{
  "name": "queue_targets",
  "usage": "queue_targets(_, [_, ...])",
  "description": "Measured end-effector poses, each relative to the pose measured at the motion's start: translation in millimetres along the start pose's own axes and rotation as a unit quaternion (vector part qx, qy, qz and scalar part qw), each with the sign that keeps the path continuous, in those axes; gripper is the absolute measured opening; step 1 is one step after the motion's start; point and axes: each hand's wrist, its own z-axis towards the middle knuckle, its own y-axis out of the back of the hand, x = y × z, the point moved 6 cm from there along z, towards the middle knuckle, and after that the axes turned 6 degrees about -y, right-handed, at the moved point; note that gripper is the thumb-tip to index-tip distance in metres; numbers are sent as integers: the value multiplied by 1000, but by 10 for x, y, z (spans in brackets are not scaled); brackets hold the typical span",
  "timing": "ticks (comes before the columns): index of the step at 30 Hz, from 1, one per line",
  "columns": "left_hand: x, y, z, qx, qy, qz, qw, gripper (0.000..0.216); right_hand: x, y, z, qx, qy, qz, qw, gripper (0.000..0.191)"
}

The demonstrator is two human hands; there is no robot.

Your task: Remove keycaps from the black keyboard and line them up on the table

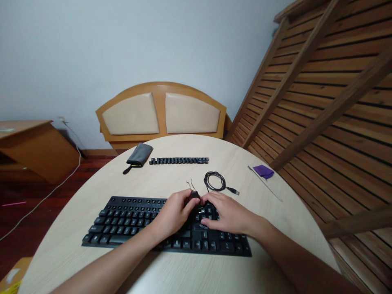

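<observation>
A black keyboard (122,222) lies on the round table, its top-row key spots at the left looking bare of caps. Over its upper right part, my left hand (176,210) is closed on a black-handled wire keycap puller (195,194), whose two thin wire prongs point away from me. My right hand (225,210) rests on the keyboard's right side with thumb and forefinger apart. Its forefinger tip is close to the puller's handle; whether they touch I cannot tell. Loose black keycaps (179,160) stand in rows behind the keyboard.
A coiled black USB cable (215,181) lies behind my right hand. Farther left is a dark pouch (140,155). A purple cloth (263,172) and a thin stick (266,184) lie at the right of the table (275,237). Wooden slats (330,102) rise close on the right.
</observation>
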Motion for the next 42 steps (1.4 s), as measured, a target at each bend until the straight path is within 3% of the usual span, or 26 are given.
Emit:
queue_targets(6, [-23, -7, 72, 5, -26, -9, 1000, 23, 138, 33, 81, 16, 5, -88, 996, 32])
queue_targets(12, [61, -30, 43, -9, -34, -39, 999, 26, 109, -29, 15, -41, -7, -53, 998, 31])
queue_targets(23, [164, -45, 37, -3, -2, -83, 997, 28, 57, -43, -10, -43, -4, -19, 999, 32])
queue_targets(35, [9, -71, -25, 12, -70, 14, 997, 22, 65, -56, -14, -41, 7, -7, 999, 31])
queue_targets(42, [39, -77, -23, 6, -48, 31, 998, 22, 66, -46, -7, -41, 16, 4, 999, 18])
